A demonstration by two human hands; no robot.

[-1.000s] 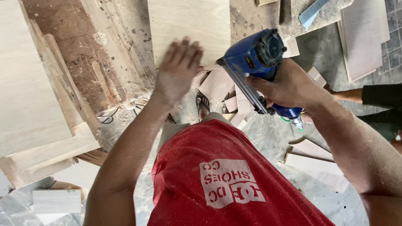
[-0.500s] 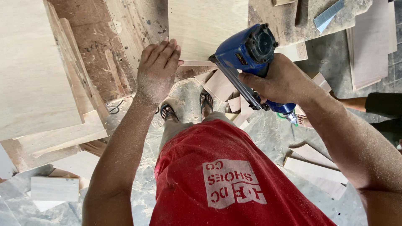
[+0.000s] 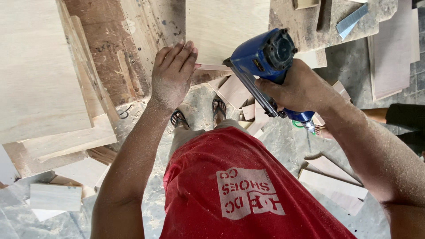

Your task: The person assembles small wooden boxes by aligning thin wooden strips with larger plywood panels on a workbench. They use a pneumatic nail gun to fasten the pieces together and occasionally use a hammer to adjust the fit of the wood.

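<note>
Red cloth of your shirt [image 3: 239,190] is filling the lower middle of the view, dusted with sawdust, and below its hem your sandalled feet [image 3: 199,116] are standing on the gritty concrete floor [image 3: 283,146] among offcuts.

Your right hand [image 3: 305,90] is gripping the blue nail gun [image 3: 265,59], fingers wrapped tight round its handle, with the round cap of the body turned up toward you and the long dark magazine running down along your palm. The nose of the tool is sitting at the near edge of the pale plywood panel [image 3: 228,26]; whether it is actually touching the wood, you cannot tell from here.

Your left hand [image 3: 172,75] is lying flat, fingers together and stretched forward, with the fingertips [image 3: 188,46] pressing at the left near corner of that same panel, just beside the tool. The panel is resting on the worn brown workbench [image 3: 115,53], its near edge overhanging toward you.

To the left, large pale boards [image 3: 40,71] are stacked at a slant. Scraps of thin board [image 3: 332,177] are lying on the floor at right, where another person's bare leg [image 3: 376,115] is showing. Farther off, a strip of grey collated nails [image 3: 352,20] is lying on the bench top.
</note>
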